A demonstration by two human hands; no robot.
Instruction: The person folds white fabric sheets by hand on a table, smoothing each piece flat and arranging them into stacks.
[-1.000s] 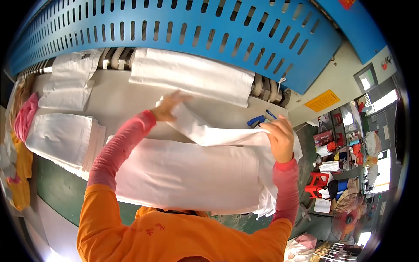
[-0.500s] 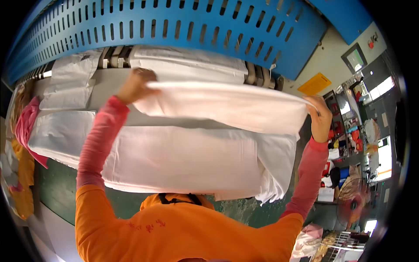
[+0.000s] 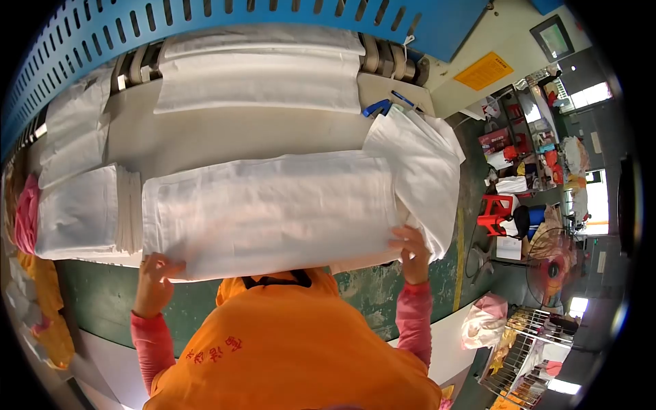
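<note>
A folded white cloth [image 3: 273, 205] lies flat across the near side of the work surface, its front edge towards my body. My left hand [image 3: 156, 277] is closed on its near left corner, thumb and fingers pinched together. At the near right corner, my right hand [image 3: 412, 254] has its fingers bent over the cloth's edge. Right of it lies a loose, rumpled white cloth [image 3: 420, 171]. A stack of folded white cloths [image 3: 78, 212] stands to the left.
Behind the pale work surface [image 3: 239, 133], more white cloth [image 3: 260, 78] hangs out under a blue slotted machine cover [image 3: 225, 17]. A blue tool [image 3: 376, 108] and a pen [image 3: 407, 101] lie at the back right. Pink cloth [image 3: 27, 212] is at the far left.
Both hands have come down and nearer my body. The cloth that was raised and stretched between them now lies flat on the surface. The view has shifted, uncovering the blue tool and pen.
</note>
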